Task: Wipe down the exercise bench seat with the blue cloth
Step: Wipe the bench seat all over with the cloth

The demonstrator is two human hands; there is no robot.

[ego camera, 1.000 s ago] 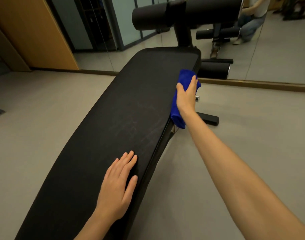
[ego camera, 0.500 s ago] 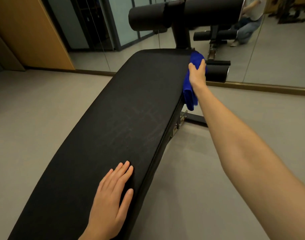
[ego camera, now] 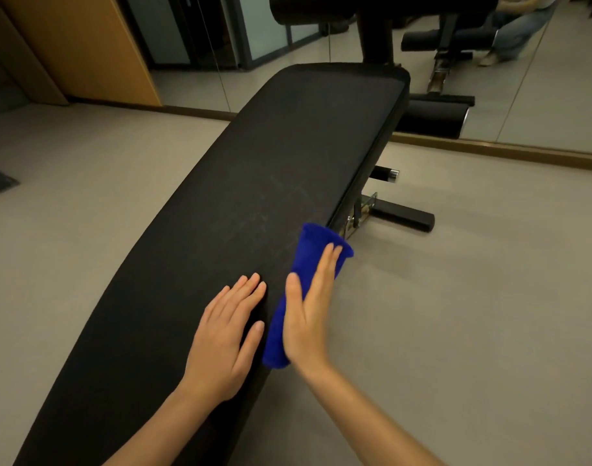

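The long black bench seat (ego camera: pixel 240 183) runs from the bottom left up to the top right, with faint streaks on its padding. My left hand (ego camera: pixel 227 334) lies flat on the near part of the seat, fingers straight. The folded blue cloth (ego camera: pixel 304 277) hangs over the seat's right edge right beside it. My right hand (ego camera: pixel 309 314) presses the cloth against that edge with straight fingers and the thumb on the cloth's upper side.
Black foam rollers (ego camera: pixel 432 117) and an upright post (ego camera: pixel 377 31) stand at the bench's far end. A floor bar (ego camera: pixel 405 215) juts out to the right under the seat. A wall mirror (ego camera: pixel 540 95) with a wooden base strip runs behind. Grey floor lies all around.
My right hand has drawn the blue cloth back along the seat's right edge from the far end to beside my left hand. My left hand has stayed flat on the seat.
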